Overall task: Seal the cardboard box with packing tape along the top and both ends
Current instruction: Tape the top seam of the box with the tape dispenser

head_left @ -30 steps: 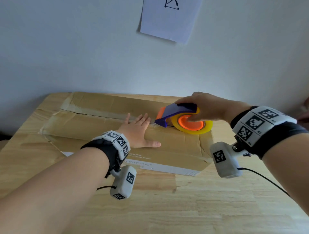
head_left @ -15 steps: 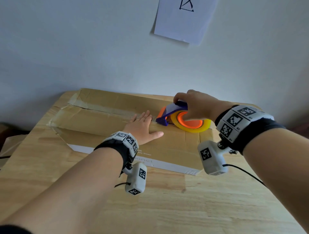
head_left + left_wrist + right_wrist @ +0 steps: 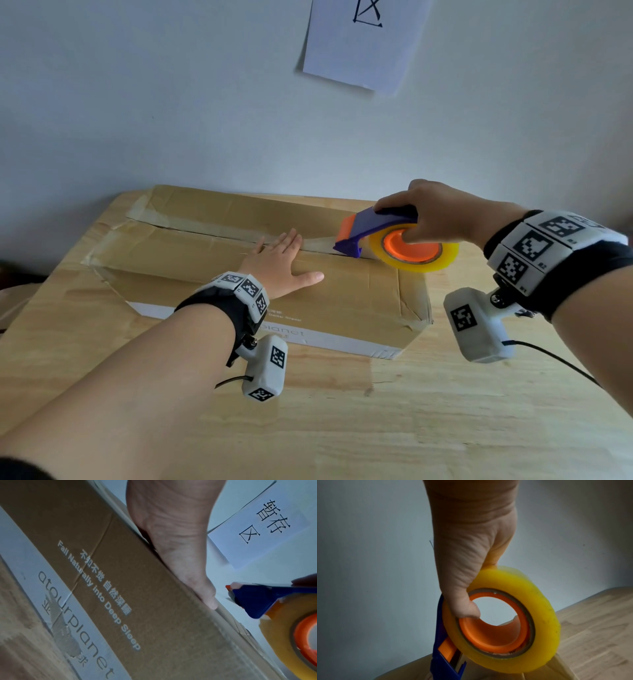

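A flat cardboard box (image 3: 346, 291) lies on the wooden table, its printed side (image 3: 106, 582) facing me. My left hand (image 3: 279, 262) lies flat on the box top with fingers straight, beside the centre seam; its thumb (image 3: 204, 596) lies along the top edge. My right hand (image 3: 442, 214) grips a blue and orange tape dispenser (image 3: 370, 229) with a yellow tape roll (image 3: 416, 253) at the right end of the seam. The thumb (image 3: 464, 605) hooks into the orange core (image 3: 494, 626). A strip of clear tape (image 3: 315, 244) runs from the dispenser to my left fingers.
The wooden table (image 3: 376, 428) extends in front of and to the right of the box. A grey wall stands right behind the box, with a white paper sheet (image 3: 363, 41) stuck on it. Old tape remnants mark the box's left end (image 3: 102, 253).
My right hand has drawn the dispenser rightward along the seam, away from my left hand, leaving a strip of tape between them. The left hand stays pressed on the box.
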